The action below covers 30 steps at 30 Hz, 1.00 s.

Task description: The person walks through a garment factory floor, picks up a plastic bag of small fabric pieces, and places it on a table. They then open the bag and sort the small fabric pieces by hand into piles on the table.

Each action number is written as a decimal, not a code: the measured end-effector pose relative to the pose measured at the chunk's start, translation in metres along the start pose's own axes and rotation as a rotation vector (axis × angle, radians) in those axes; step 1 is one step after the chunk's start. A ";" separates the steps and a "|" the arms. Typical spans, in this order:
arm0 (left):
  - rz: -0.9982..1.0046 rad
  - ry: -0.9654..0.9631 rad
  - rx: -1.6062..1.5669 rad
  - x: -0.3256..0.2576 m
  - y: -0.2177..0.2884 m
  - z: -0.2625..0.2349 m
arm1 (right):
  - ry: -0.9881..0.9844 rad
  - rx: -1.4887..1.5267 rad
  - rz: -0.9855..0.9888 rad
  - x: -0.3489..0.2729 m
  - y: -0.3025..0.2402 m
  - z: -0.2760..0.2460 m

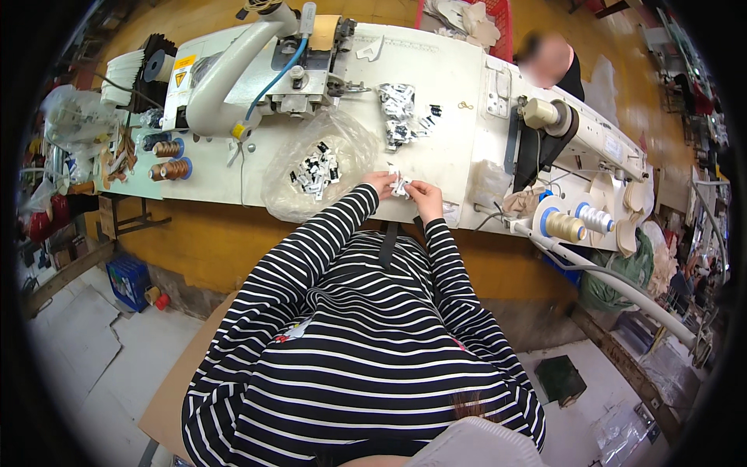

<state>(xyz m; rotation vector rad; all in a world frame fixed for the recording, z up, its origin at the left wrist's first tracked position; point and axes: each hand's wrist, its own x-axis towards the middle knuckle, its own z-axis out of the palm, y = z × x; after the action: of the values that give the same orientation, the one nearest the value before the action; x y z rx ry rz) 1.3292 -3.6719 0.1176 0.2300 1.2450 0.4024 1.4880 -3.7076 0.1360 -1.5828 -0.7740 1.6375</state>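
My left hand (380, 184) and my right hand (425, 199) meet at the near edge of the white table. Between them is a small bunch of black-and-white fabric labels (399, 187), pinched by the fingers of both. Left of my left hand, a clear plastic bag (282, 173) lies spread open with a heap of similar loose labels (317, 170) in it. Beyond my hands, more labels sit in stacked bundles (398, 103), with several loose black ones (433, 115) beside them.
A sewing machine (226, 101) stands at the left, with brown thread spools (170, 169) near it. Small scissors (465, 105) lie farther back. At the right are another machine (599, 140) and thread cones (564, 226). A person (548, 62) sits across the table, by a red crate (502, 23).
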 end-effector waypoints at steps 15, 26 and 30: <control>0.233 0.056 0.182 -0.057 0.027 -0.046 | -0.059 0.302 0.141 -0.006 -0.031 -0.015; 0.416 0.574 0.884 -0.083 0.040 -0.139 | -0.150 0.204 0.092 -0.012 -0.051 0.014; 0.614 0.202 0.476 -0.093 0.039 -0.088 | -0.167 0.191 0.076 -0.018 -0.058 0.026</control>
<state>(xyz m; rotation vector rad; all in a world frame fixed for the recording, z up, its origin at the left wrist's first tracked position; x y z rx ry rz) 1.2144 -3.6791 0.1862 1.0134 1.4465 0.6608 1.4665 -3.6885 0.1958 -1.3696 -0.6268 1.8584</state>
